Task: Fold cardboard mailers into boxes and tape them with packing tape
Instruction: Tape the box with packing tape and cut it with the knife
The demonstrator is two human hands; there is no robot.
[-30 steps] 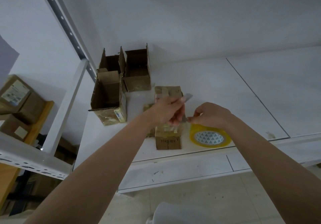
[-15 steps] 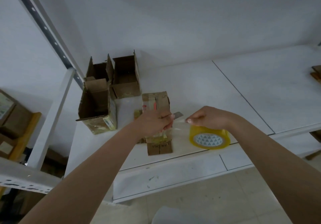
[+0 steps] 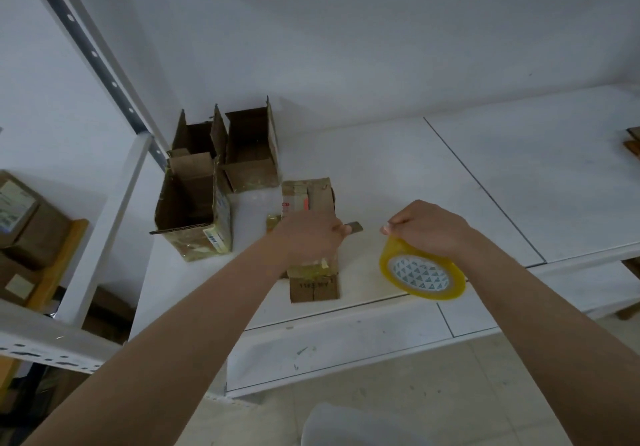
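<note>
A small cardboard box with yellowish tape on it lies on the white table, partly under my left hand. That hand grips a small grey blade whose tip sticks out to the right. My right hand holds a yellow roll of packing tape, lifted and tilted near the table's front edge, right of the box. Whether a strand of tape runs between the hands is too faint to tell.
Three open cardboard boxes stand upright at the table's back left by the wall. A white metal rack with brown cartons is at the far left. Brown wood pokes in at the right edge. Tiled floor lies below.
My right hand has pulled away to the right and lifted the tape roll off the table. My left hand with the blade stays over the box.
</note>
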